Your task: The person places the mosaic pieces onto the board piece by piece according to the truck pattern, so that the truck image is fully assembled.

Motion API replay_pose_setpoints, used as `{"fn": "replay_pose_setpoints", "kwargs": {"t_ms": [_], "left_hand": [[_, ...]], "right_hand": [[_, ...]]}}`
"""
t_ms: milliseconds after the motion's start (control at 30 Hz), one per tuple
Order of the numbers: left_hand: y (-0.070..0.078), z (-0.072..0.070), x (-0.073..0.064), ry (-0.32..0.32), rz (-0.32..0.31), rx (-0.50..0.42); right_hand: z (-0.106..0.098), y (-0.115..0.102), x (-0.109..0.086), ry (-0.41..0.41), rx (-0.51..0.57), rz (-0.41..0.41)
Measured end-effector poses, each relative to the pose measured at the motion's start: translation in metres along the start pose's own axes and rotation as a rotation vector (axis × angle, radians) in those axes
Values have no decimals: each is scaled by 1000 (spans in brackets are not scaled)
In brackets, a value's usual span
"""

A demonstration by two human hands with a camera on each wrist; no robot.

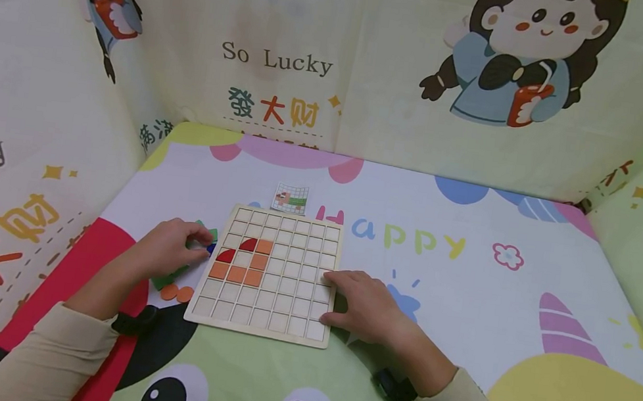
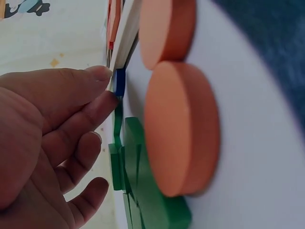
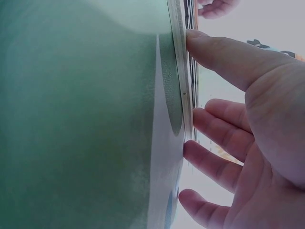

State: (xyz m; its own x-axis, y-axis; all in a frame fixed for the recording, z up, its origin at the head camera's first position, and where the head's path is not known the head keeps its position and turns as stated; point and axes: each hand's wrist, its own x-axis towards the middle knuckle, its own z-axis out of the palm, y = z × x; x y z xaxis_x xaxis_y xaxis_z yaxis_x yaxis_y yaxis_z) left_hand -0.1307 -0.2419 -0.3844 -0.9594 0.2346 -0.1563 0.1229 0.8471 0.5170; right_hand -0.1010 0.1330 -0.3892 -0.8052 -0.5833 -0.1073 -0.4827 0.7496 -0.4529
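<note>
A pale wooden grid board (image 1: 286, 302) lies on the table, with several orange squares (image 1: 253, 277) and two red quarter-round pieces (image 1: 247, 244) in its cells. At its left edge, my left hand (image 1: 164, 249) pinches a small dark blue piece (image 2: 120, 82) low beside the board, between thumb and index finger. Green pieces (image 2: 143, 176) and two orange discs (image 2: 167, 129) lie close to that hand. My right hand (image 1: 366, 305) rests at the board's right edge, thumb and fingertips touching the rim, fingers mostly extended.
A small printed pattern card (image 1: 290, 198) lies just beyond the board's top edge. The table is covered with a colourful cartoon cloth (image 1: 465, 296). Printed cloth walls (image 1: 377, 127) stand at the back and on both sides.
</note>
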Motion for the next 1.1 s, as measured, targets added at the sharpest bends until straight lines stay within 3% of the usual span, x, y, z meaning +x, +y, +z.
{"fn": "replay_pose_setpoints", "kwargs": {"t_ms": [200, 800, 1100], "left_hand": [[2, 0, 1, 12, 8, 4], [3, -3, 2, -74, 20, 28], [5, -3, -2, -26, 26, 156]], "right_hand": [[0, -1, 1, 2, -5, -2], [-2, -1, 0, 7, -13, -6], [-2, -2, 0, 4, -9, -7]]}}
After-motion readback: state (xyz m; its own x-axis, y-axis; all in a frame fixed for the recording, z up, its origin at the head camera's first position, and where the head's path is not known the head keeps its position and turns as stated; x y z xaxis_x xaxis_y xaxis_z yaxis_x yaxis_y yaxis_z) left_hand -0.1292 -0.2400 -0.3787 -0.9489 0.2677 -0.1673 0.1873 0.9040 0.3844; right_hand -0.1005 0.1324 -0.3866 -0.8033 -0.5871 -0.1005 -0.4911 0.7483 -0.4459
